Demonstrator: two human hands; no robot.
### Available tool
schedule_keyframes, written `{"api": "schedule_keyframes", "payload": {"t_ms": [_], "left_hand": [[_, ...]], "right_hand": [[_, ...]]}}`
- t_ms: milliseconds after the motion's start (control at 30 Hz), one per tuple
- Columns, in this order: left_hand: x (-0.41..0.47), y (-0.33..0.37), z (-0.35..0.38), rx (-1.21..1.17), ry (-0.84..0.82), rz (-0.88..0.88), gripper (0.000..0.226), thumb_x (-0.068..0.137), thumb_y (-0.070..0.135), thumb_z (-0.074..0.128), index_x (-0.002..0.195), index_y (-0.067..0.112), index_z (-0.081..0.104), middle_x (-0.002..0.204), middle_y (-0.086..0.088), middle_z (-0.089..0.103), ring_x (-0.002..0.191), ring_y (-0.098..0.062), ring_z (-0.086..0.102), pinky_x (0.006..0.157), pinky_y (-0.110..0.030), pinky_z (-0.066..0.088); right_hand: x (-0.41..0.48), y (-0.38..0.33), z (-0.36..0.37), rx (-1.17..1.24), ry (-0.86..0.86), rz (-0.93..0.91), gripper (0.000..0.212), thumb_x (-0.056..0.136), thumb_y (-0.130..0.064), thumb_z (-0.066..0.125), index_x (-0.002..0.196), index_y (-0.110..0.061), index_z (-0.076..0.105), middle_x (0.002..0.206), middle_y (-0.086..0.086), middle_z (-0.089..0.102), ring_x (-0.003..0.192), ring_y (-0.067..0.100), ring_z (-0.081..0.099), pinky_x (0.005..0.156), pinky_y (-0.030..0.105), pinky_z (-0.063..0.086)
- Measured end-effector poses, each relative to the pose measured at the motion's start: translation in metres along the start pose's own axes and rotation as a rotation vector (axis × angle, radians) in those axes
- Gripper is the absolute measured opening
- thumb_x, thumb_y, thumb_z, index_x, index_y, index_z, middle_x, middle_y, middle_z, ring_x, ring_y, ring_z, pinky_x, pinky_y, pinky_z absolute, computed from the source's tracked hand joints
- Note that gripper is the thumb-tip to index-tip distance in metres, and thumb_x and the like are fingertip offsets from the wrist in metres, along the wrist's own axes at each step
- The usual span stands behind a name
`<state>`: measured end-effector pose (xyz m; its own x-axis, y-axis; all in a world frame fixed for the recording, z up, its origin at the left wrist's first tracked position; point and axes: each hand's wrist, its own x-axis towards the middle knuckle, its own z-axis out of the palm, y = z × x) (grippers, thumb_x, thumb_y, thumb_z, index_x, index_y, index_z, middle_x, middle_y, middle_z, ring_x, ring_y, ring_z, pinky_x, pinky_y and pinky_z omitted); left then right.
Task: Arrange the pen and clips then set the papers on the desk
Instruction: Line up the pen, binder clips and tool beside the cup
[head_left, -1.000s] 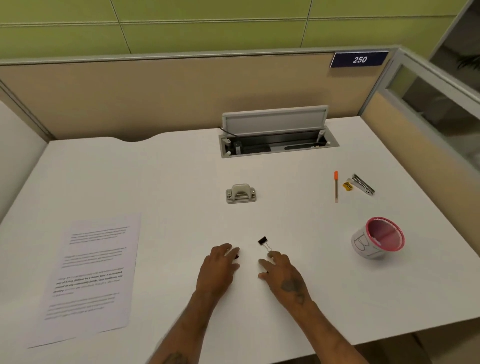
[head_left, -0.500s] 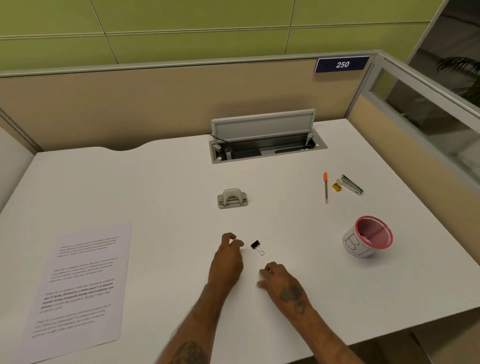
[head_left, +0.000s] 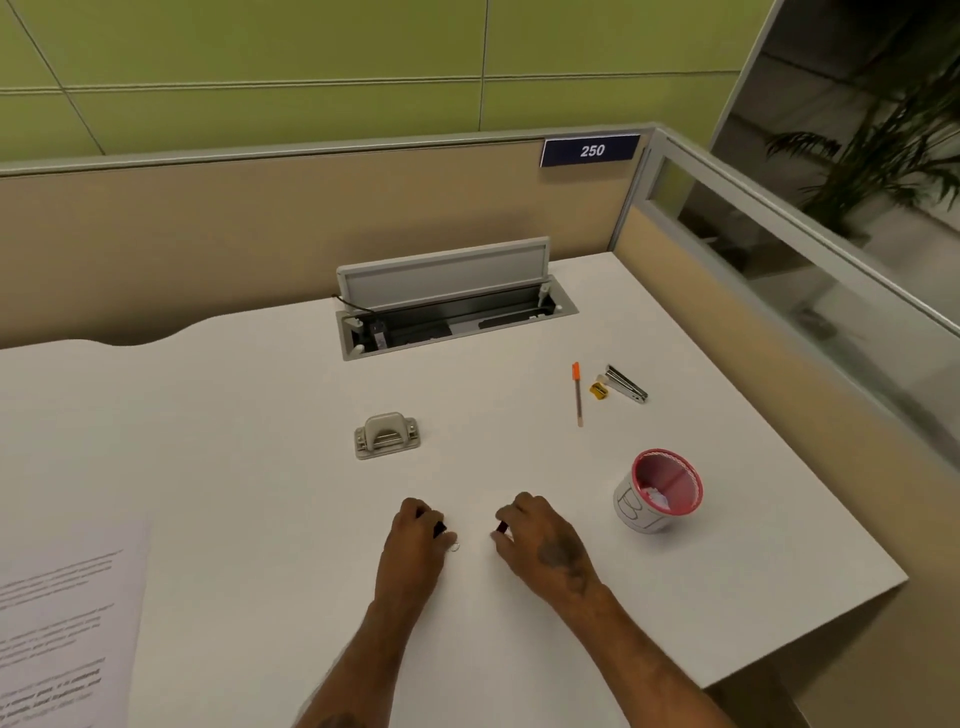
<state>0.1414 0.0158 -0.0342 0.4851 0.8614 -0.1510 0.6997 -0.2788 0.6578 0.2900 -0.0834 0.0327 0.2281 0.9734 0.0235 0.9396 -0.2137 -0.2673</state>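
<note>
Your left hand (head_left: 410, 545) had its fingers curled almost closed around a small black binder clip (head_left: 440, 529), whose wire loop poked out at the thumb side just above the desk (head_left: 260, 415); your right hand (head_left: 540, 540) was pinched nearly shut on a second small dark clip (head_left: 502, 527) at the fingertips, though so little of it showed that I could not tell how firm that hold was. Both hands sat near the front middle of the desk, close together but apart. Outward from there, the pen (head_left: 577, 393) with the orange cap lay untouched at the far right, just beside a yellow sharpener (head_left: 599, 391) and a metal stapler (head_left: 627, 384), and the pink-rimmed cup (head_left: 658, 491) stood to the right of your right hand. The papers (head_left: 57, 623) lay flat at the near left edge. By my reading you were early on: clips in hand but not placed, pen and papers left to do
</note>
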Motion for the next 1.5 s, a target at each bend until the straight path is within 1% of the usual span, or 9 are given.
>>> {"api": "schedule_keyframes", "payload": {"t_ms": [100,167,267,467,567,633,1133,1233,1500], "left_hand": [[0.003,0.004,0.002,-0.078,0.033,-0.066,0.01,0.081,0.015,0.071,0.077,0.014,0.062,0.095,0.005,0.049,0.077,-0.011,0.055,0.061,-0.015,0.035],[0.004,0.007,0.005,-0.1,0.047,-0.087,0.019,0.079,0.013,0.072,0.072,0.02,0.057,0.092,0.005,0.05,0.076,-0.007,0.055,0.061,-0.015,0.035],[0.004,0.011,0.009,-0.08,0.068,-0.095,0.018,0.082,0.013,0.071,0.073,0.02,0.057,0.088,0.007,0.051,0.074,-0.004,0.055,0.061,-0.015,0.035],[0.006,0.014,0.015,-0.051,-0.007,-0.045,0.002,0.085,0.029,0.07,0.086,0.027,0.069,0.097,0.014,0.051,0.086,0.0,0.057,0.071,-0.01,0.036],[0.007,0.005,0.013,-0.013,-0.115,-0.023,0.04,0.07,0.042,0.08,0.105,0.028,0.066,0.105,0.025,0.045,0.092,0.005,0.053,0.074,-0.007,0.036],[0.008,0.003,0.011,0.02,-0.154,-0.006,0.048,0.067,0.039,0.081,0.111,0.025,0.067,0.106,0.028,0.043,0.094,0.005,0.053,0.077,-0.006,0.036],[0.031,0.054,0.004,-0.064,-0.091,-0.011,0.017,0.08,0.017,0.077,0.087,0.03,0.069,0.093,0.01,0.059,0.087,0.001,0.06,0.077,-0.009,0.045],[0.069,0.09,0.014,-0.066,-0.074,0.058,0.015,0.083,0.014,0.075,0.097,0.019,0.072,0.098,0.007,0.059,0.086,-0.004,0.061,0.076,-0.006,0.042],[0.185,0.191,0.067,0.001,-0.111,0.158,0.029,0.087,0.021,0.07,0.115,0.011,0.069,0.112,-0.007,0.06,0.096,-0.02,0.061,0.083,-0.024,0.048]], "right_hand": [[0.031,0.032,-0.031,0.054,0.113,0.08,0.026,0.068,-0.021,0.084,0.09,-0.013,0.073,0.091,0.003,0.069,0.08,0.017,0.067,0.067,0.02,0.054],[0.05,0.057,-0.052,0.055,0.063,0.166,0.03,0.09,-0.027,0.061,0.117,-0.013,0.063,0.117,0.009,0.059,0.104,0.028,0.058,0.086,0.033,0.05],[0.07,0.101,-0.074,-0.006,0.089,0.147,0.028,0.097,-0.014,0.051,0.121,-0.004,0.061,0.123,0.014,0.058,0.113,0.027,0.056,0.098,0.028,0.039],[0.099,0.176,-0.087,0.17,0.075,0.252,0.027,0.088,-0.005,0.064,0.114,0.006,0.065,0.116,0.026,0.061,0.107,0.038,0.061,0.091,0.017,0.041],[0.112,0.208,-0.081,0.092,0.01,0.296,0.029,0.089,-0.018,0.065,0.112,-0.002,0.067,0.117,0.018,0.059,0.105,0.033,0.06,0.089,0.032,0.046],[0.121,0.224,-0.078,0.072,-0.014,0.307,0.029,0.089,-0.021,0.065,0.112,-0.002,0.067,0.116,0.018,0.058,0.106,0.033,0.059,0.087,0.034,0.047],[0.135,0.25,-0.059,0.1,-0.036,0.248,0.025,0.086,-0.015,0.068,0.106,0.0,0.07,0.112,0.022,0.062,0.104,0.037,0.06,0.086,0.04,0.05],[0.134,0.257,-0.063,0.091,-0.056,0.233,0.026,0.088,-0.018,0.065,0.109,-0.004,0.069,0.114,0.016,0.062,0.104,0.031,0.061,0.086,0.036,0.05],[0.141,0.276,-0.045,0.03,-0.11,0.153,0.029,0.092,-0.025,0.06,0.119,-0.014,0.065,0.122,0.007,0.063,0.109,0.023,0.059,0.089,0.028,0.047]]}}
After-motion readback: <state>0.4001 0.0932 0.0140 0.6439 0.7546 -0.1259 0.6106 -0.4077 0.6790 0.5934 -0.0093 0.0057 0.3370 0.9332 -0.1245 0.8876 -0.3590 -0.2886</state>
